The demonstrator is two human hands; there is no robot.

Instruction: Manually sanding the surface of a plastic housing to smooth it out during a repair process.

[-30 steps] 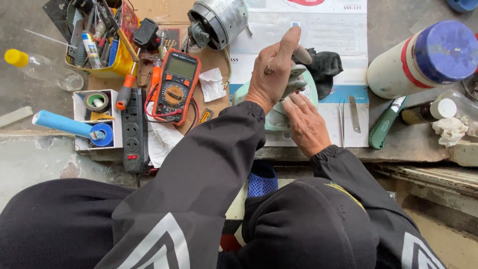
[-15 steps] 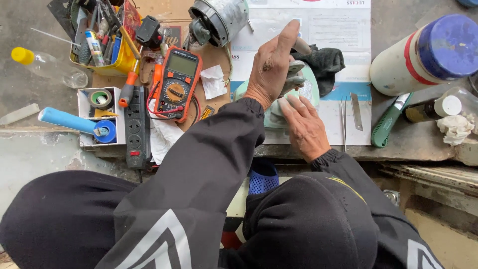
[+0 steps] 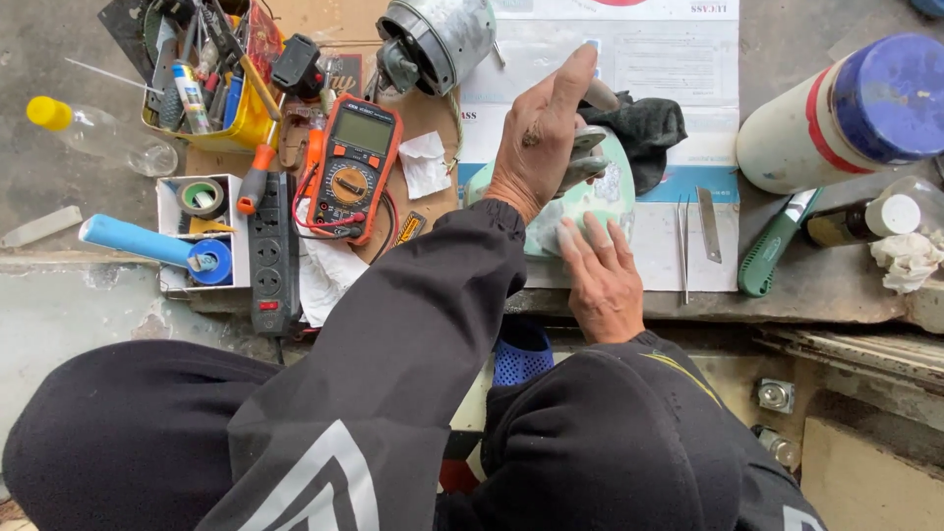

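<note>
- Pale green and smooth, a rounded plastic casing lies on a big white paper sheet near the middle of the bench.
- The left hand is wrapped over the top of the casing. Its first finger sticks straight out toward 12 o'clock. The other fingers curl around a small grey metal part on the casing.
- The right hand lies flat at 6 o'clock from the casing. Its fingertips press on the near edge. It is not closed around anything.
- A black cloth sits at 1 o'clock, touching the casing.
- A round silver motor stands at 11 o'clock from the left hand.
- An orange and black meter lies at 9 o'clock, with a black power strip beside it.
- Thin tweezers and a small flat blade lie on the paper at 3 o'clock from the right hand.
- A green-handled knife lies further out at 3 o'clock.
- A white jar with a blue lid lies on its side at 2 o'clock.
- A yellow tray of tools sits far off at 10 o'clock.
</note>
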